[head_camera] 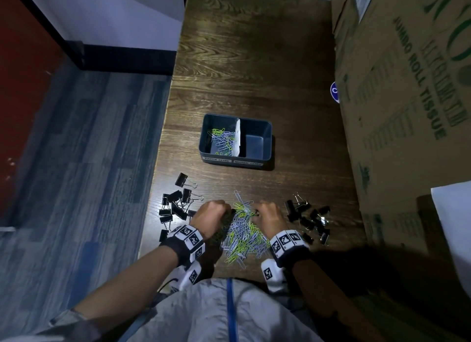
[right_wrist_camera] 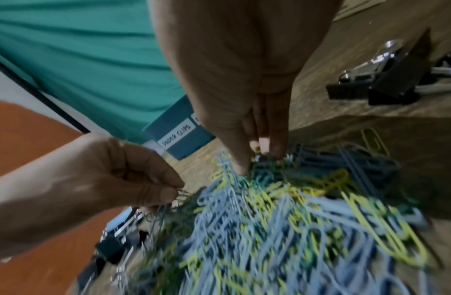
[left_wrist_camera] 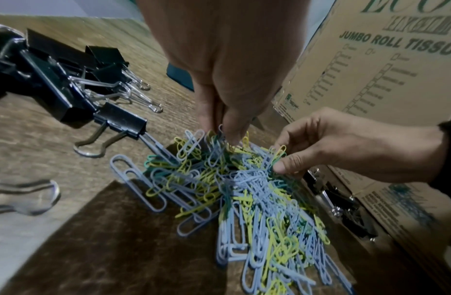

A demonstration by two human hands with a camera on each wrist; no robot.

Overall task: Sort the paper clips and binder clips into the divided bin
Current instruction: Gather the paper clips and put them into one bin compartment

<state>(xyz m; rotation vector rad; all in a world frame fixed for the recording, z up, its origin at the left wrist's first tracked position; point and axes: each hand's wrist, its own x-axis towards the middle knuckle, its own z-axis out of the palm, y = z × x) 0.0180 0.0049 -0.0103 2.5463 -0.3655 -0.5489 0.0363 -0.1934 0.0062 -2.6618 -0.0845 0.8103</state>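
Note:
A heap of blue, yellow and green paper clips [head_camera: 243, 233] lies on the wooden table between my hands. My left hand [head_camera: 211, 214] pinches clips at the heap's far left edge, fingertips [left_wrist_camera: 229, 133] pressed into them. My right hand [head_camera: 269, 214] pinches clips at the far right edge, fingertips [right_wrist_camera: 244, 165] down in the heap. Black binder clips lie in two groups, one to the left [head_camera: 177, 205] and one to the right [head_camera: 309, 219]. The dark divided bin [head_camera: 235, 160] stands beyond the heap; its left compartment holds paper clips [head_camera: 223, 140], its right compartment looks empty.
A large cardboard box [head_camera: 407, 99] printed "JUMBO ROLL TISSUE" stands along the table's right side. The table's left edge [head_camera: 158, 168] drops to a blue floor. White labels [right_wrist_camera: 177, 137] mark the bin's front wall.

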